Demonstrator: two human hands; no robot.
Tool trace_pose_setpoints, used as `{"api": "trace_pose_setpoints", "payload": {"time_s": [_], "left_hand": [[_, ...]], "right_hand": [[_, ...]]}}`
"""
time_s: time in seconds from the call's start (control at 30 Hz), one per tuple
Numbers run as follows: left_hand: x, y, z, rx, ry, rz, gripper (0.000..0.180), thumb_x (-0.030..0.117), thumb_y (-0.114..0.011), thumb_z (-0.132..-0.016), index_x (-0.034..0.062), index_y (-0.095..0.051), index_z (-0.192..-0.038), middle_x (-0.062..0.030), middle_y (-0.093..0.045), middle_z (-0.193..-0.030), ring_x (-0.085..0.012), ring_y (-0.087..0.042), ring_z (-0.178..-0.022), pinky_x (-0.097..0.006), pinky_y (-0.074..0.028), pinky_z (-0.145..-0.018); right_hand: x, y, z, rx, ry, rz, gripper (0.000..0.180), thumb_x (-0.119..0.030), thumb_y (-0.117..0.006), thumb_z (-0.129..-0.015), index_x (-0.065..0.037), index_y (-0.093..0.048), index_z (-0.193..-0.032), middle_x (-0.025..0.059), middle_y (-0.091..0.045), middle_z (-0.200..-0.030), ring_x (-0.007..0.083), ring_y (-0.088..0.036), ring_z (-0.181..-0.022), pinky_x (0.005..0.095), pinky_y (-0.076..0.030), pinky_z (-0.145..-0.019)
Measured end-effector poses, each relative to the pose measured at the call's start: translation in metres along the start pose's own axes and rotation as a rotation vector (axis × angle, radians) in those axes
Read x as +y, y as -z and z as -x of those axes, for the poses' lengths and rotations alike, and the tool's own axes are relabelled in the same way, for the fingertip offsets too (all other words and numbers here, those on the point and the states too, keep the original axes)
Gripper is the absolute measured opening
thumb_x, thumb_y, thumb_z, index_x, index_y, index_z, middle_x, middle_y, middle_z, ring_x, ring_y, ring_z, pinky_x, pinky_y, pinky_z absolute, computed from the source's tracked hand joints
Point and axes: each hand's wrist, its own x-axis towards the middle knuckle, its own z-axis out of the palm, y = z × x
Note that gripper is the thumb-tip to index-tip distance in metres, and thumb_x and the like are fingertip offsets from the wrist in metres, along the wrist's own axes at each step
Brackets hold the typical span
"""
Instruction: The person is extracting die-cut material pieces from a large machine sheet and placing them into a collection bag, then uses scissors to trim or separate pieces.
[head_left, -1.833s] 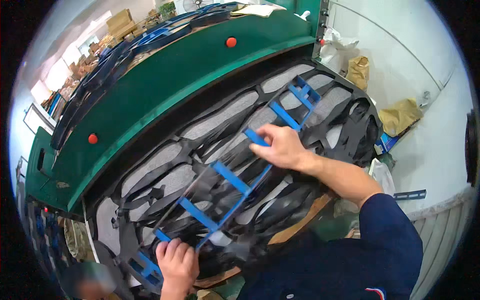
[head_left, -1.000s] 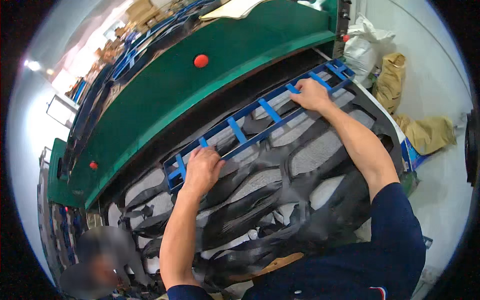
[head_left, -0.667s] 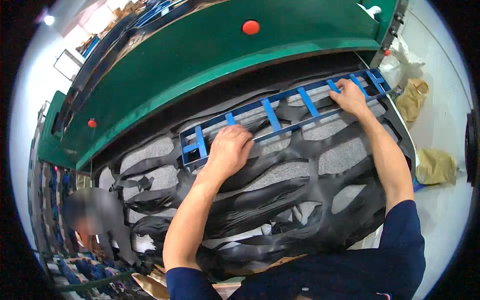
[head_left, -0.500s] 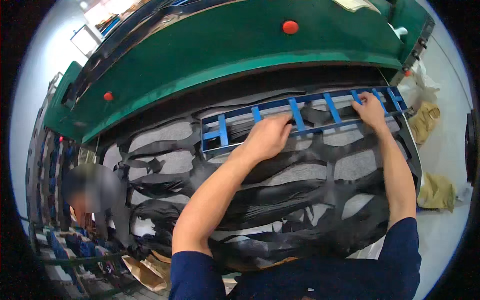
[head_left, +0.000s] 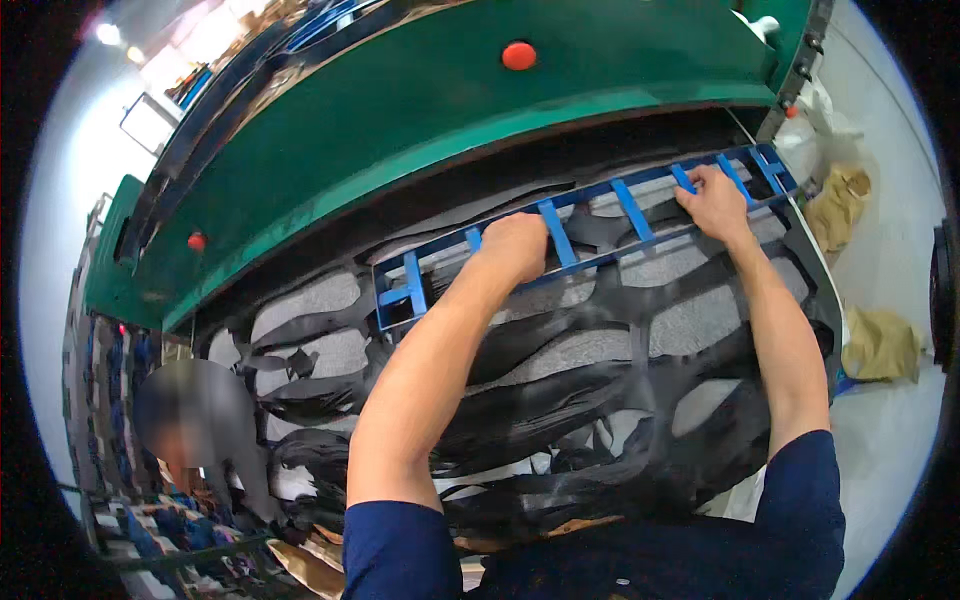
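**Both hands set a blue ladder-shaped frame at the back of the cutting bed**

The left hand (head_left: 515, 248) rests on the blue steel frame (head_left: 590, 222) near its middle, fingers curled over a rung and the front rail. The right hand (head_left: 715, 202) grips the same frame toward its right end, fingers wrapped over a rung. Both hands are closed on the frame, holding it from above; how far the fingertips reach underneath cannot be told.

The frame lies long-ways across the far edge of the bed, on top of the black sheet material (head_left: 560, 400), just in front of the green press head (head_left: 420, 120). The sheet is already full of elongated cut-out holes, with the grey felt pad (head_left: 690, 325) showing through them. Two red buttons (head_left: 518, 55) sit on the green housing above.

To do this placing well, I judge that the frame should sit flat on uncut black material, clear of the holes, so that no shape comes out incomplete. Keeping both hands on the top, with even pressure left and right, should stop one end from lifting or skating. The hands are close to the head's lower edge, so they ought to be drawn fully back before anything is pressed.

At the lower left another person (head_left: 195, 420) bends over stacked material, well apart from the frame.
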Motion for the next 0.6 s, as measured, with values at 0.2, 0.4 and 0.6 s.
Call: {"api": "trace_pose_setpoints", "payload": {"time_s": [0.2, 0.4, 0.6], "left_hand": [[0.006, 0.004, -0.004, -0.053, 0.040, 0.011, 0.031, 0.021, -0.070, -0.070, -0.0025, -0.069, -0.090, -0.0257, -0.067, -0.095, -0.0389, -0.065, -0.094, -0.045, -0.051, -0.083], [-0.004, 0.001, -0.005, 0.039, 0.059, 0.062, 0.038, 0.022, -0.072, -0.068, -0.0039, -0.067, -0.095, -0.0258, -0.067, -0.098, -0.0379, -0.065, -0.094, -0.042, -0.050, -0.084], [-0.007, 0.021, -0.006, -0.081, 0.040, 0.347, 0.045, 0.017, -0.072, -0.064, -0.0054, -0.067, -0.102, -0.0241, -0.068, -0.100, -0.0327, -0.066, -0.096, -0.037, -0.050, -0.086]], "right_hand": [[0.009, -0.006, -0.001, 0.120, 0.022, -0.044, 0.034, -0.035, -0.068, -0.075, -0.008, -0.069, -0.096, 0.0149, -0.068, -0.088, 0.0331, -0.066, -0.088, 0.0422, -0.051, -0.076], [0.007, 0.000, 0.004, 0.080, -0.006, -0.060, 0.030, -0.032, -0.067, -0.077, -0.008, -0.069, -0.095, 0.0167, -0.069, -0.089, 0.0347, -0.066, -0.087, 0.0436, -0.051, -0.078], [0.007, -0.001, 0.005, 0.087, 0.015, -0.076, 0.031, -0.032, -0.068, -0.078, -0.006, -0.068, -0.095, 0.0163, -0.070, -0.092, 0.0328, -0.066, -0.093, 0.0437, -0.050, -0.082]]}}
